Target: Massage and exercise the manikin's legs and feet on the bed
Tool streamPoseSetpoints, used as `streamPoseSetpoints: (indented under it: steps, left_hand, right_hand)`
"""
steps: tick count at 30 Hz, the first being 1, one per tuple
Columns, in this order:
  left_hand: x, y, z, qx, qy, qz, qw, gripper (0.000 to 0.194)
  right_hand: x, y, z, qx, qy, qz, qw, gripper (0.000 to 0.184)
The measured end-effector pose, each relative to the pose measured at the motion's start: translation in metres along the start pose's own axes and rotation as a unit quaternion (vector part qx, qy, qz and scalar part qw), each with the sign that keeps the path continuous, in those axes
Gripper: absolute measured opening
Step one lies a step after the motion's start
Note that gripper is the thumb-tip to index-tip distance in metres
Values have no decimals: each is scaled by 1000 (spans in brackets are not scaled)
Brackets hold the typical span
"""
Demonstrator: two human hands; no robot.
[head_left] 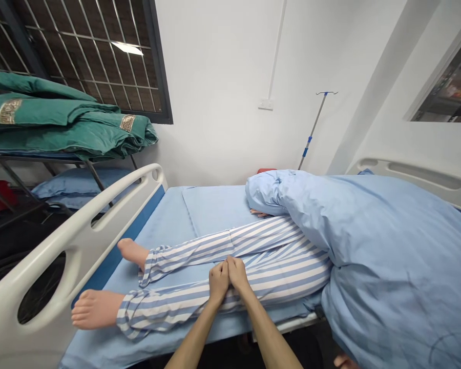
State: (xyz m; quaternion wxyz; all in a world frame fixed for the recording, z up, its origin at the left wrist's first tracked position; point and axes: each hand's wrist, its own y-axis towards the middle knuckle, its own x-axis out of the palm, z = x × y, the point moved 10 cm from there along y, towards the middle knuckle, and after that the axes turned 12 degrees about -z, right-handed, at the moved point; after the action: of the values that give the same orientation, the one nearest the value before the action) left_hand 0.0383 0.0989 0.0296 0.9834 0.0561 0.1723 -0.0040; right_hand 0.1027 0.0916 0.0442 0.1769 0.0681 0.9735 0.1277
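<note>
A figure in blue-and-white striped pajama trousers (pixel 169 307) lies on the bed, its bare feet (pixel 96 309) toward the left end board. My left hand (pixel 218 281) and my right hand (pixel 237 272) are closed side by side over the near leg, around knee height, and touch each other. Both sets of fingers are curled; whether trouser cloth is pinched inside them is hidden. To the right, a bunched light blue quilt (pixel 369 230) covers the figure's upper body. One of its hands (pixel 259 212) peeks out below the quilt's far edge.
The bed has a pale plastic end board (pixel 72 256) at left and another (pixel 415 177) at right. Green folded bedding (pixel 69 123) lies on a rack by the barred window. An IV pole (pixel 311 133) stands behind the bed. Part of another hand (pixel 344 361) shows below the quilt.
</note>
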Motion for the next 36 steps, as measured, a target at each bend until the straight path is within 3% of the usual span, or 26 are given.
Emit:
streamPoseSetpoints:
  steps: [1, 4, 7, 14, 21, 28, 36]
  left_hand:
    - [0, 1, 0, 2, -1, -2, 1000, 44]
    - [2, 4, 0, 14, 11, -17, 1000, 44]
    - [4, 6, -2, 14, 20, -24, 999, 40]
    - [5, 9, 0, -35, -26, -6, 999, 40]
    - [4, 2, -3, -49, 83, -14, 995, 39]
    - [12, 10, -5, -28, 139, -78, 987, 37]
    - [11, 7, -6, -12, 122, -60, 991, 37]
  right_hand:
    - [-10, 5, 7, 3, 0, -4, 1000, 29]
    - [-32, 14, 26, 4, -7, -37, 999, 56]
    - [-45, 12, 39, 11, -29, -21, 999, 59]
    - [-41, 4, 38, 9, -25, -16, 1000, 62]
    - [-47, 0, 38, 27, -6, -8, 1000, 61]
    - [-46, -17, 27, -10, 51, -50, 997, 56]
    - [-54, -10, 26, -32, -44, -55, 997, 51]
